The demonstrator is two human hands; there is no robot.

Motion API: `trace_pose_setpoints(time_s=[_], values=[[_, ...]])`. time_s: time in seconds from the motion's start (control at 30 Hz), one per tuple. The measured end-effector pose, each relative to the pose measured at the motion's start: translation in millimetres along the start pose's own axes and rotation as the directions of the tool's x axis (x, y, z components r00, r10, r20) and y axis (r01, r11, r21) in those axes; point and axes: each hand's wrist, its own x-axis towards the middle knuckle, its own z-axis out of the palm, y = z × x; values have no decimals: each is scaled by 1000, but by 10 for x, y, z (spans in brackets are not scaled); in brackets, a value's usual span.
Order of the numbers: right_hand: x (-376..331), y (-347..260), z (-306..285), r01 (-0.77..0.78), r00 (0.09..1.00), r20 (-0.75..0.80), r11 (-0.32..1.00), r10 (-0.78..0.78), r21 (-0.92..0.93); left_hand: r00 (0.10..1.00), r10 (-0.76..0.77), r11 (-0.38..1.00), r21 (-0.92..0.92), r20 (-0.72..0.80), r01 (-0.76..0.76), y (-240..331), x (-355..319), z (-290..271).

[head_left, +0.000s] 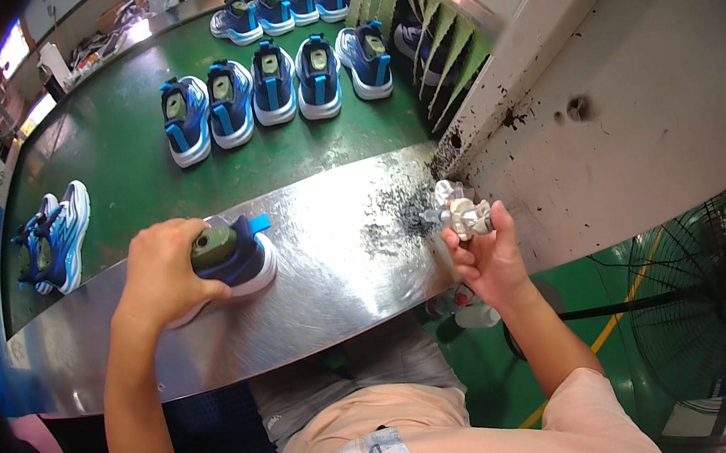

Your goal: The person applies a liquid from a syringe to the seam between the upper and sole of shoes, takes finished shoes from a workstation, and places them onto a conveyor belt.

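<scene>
The table [132, 163] had a flat, scuffed green surface and a smooth, reflective metal border [337, 238] along its near side. At right rose a matte beige panel [635, 97] flecked with black. A round wire fan [702, 291] stood near right. A row of five sneakers [274, 89] with sculpted white soles occupied the far middle. Near left, over the border, the left hand [162, 272] gripped a navy sneaker [245, 265] with a smooth olive insert [217, 246]. Near right, the right hand [494, 261] held a lumpy whitish wad [469, 217], its material unclear, in curled fingers.
</scene>
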Motion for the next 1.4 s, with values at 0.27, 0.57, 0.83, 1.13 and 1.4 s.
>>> trace_pose_setpoints(time_s=[0.27, 0.57, 0.83, 1.13, 1.4], values=[[-219, 226, 267, 94, 996, 61, 701, -72, -707, 919, 212, 973, -15, -332, -230, 567, -1042, 372], [203, 260, 2031, -306, 747, 585, 945, 315, -118, 913, 83, 990, -74, -400, -123, 609, -1542, 597], [513, 803, 2740, -491, 557, 591, 805, 584, -333, 864, 106, 979, -100, -492, -177, 588, -1566, 734], [598, 924, 2909, -453, 555, 507, 751, 660, -481, 851, 148, 983, -17, -504, -181, 447, -1561, 604], [321, 802, 3025, -207, 752, 313, 658, 580, -724, 838, 115, 982, -64, -534, -175, 458, -1563, 620]])
